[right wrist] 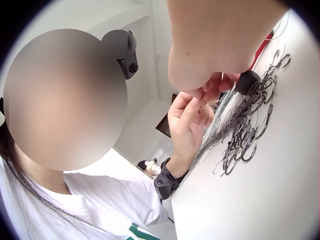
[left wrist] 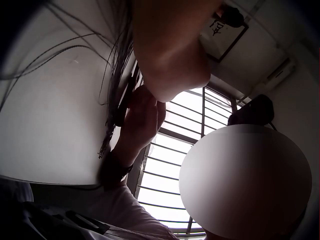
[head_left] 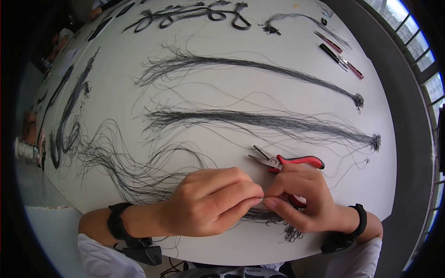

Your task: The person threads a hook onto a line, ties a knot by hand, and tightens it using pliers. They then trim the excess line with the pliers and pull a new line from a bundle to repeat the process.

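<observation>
In the head view the left hand [head_left: 215, 199] and right hand [head_left: 303, 197] meet fingertip to fingertip, pinching a thin dark strand [head_left: 263, 198] between them. Pliers with red and black handles [head_left: 301, 160] lie against the right hand, which partly covers them. Beneath both hands runs a bundle of dark strands [head_left: 259, 214], its looped end [head_left: 293, 233] below the right hand. The right wrist view shows those loops [right wrist: 245, 140] on the table, beside the joined fingertips of the right hand [right wrist: 215, 55] and left hand [right wrist: 187, 127].
Two long strand bundles [head_left: 259, 119] [head_left: 278, 71] lie across the white table [head_left: 111, 83]. Looped bundles [head_left: 185, 14] lie at the far edge, others at the left. Tweezers and a black-handled tool [head_left: 330, 53] rest at the upper right. Other people's hands show far left.
</observation>
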A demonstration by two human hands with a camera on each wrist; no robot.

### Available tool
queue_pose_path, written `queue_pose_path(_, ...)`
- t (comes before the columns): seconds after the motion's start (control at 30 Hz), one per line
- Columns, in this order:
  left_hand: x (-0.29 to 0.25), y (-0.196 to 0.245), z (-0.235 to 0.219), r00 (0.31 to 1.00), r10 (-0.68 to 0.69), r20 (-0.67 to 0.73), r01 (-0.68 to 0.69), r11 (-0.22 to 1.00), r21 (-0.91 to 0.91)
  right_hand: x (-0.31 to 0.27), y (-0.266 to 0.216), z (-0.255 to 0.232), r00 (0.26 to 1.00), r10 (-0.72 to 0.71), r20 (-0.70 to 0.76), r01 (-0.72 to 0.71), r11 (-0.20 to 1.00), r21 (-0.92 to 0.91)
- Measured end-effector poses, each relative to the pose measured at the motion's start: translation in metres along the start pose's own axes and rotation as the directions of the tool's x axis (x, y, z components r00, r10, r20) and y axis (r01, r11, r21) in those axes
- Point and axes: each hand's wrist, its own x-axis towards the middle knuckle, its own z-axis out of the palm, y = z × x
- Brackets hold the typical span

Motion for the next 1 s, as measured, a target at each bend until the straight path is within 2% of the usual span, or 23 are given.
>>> queue_pose_path(0.03,0.0000,-0.0006,0.0000,1.000,0.015,0.000,-0.015,1.000,0.007,0.0000,0.0006,0.0006,0.998,-0.055,-0.017,0.054,0.997,-0.050)
queue_pose_path(0.13,0.0007,0.0008,-0.0011,1.000,0.017,0.011,-0.017,1.000,0.019,-0.0003,-0.0002,0.0015,0.998,-0.063,-0.026,0.061,0.994,-0.090)
queue_pose_path(0.27,0.0010,0.0015,-0.0015,1.000,0.007,0.021,-0.008,1.000,0.010,-0.0008,0.0003,-0.0023,0.999,-0.050,0.005,0.051,0.998,-0.031)
queue_pose_path(0.33,0.0011,0.0021,-0.0013,1.000,-0.006,0.015,0.006,1.000,0.009,-0.0023,-0.0006,-0.0044,0.995,0.069,0.066,-0.075,0.994,0.085)
queue_pose_path(0.37,0.0010,0.0025,-0.0011,1.000,-0.019,0.006,0.019,1.000,0.008,-0.0030,0.0002,-0.0044,0.995,0.076,0.066,-0.081,0.993,0.089)
queue_pose_path(0.43,0.0011,0.0027,-0.0013,0.999,-0.030,0.013,0.030,1.000,-0.004,-0.0049,0.0022,-0.0031,0.981,0.166,0.097,-0.185,0.954,0.237)
queue_pose_path(0.47,0.0014,0.0026,-0.0017,0.999,-0.034,0.015,0.034,0.999,-0.010,-0.0057,0.0019,-0.0025,0.980,0.174,0.099,-0.193,0.950,0.244)
queue_pose_path(0.53,0.0013,0.0025,-0.0023,0.999,-0.042,0.026,0.042,0.999,-0.006,-0.0070,-0.0006,-0.0017,0.948,0.291,0.126,-0.317,0.889,0.331)
queue_pose_path(0.83,-0.0013,0.0020,-0.0024,0.996,-0.081,0.044,0.081,0.997,0.014,-0.0051,-0.0002,-0.0042,0.930,0.324,0.173,-0.366,0.858,0.360)
queue_pose_path(0.9,0.0000,0.0028,-0.0036,0.992,-0.113,0.059,0.114,0.993,-0.014,-0.0034,-0.0006,-0.0028,0.965,0.235,0.113,-0.258,0.928,0.269)
queue_pose_path(1.0,0.0035,0.0064,-0.0050,0.984,-0.147,0.099,0.151,0.988,-0.039,-0.0015,-0.0018,-0.0032,0.978,0.181,0.099,-0.197,0.964,0.181)
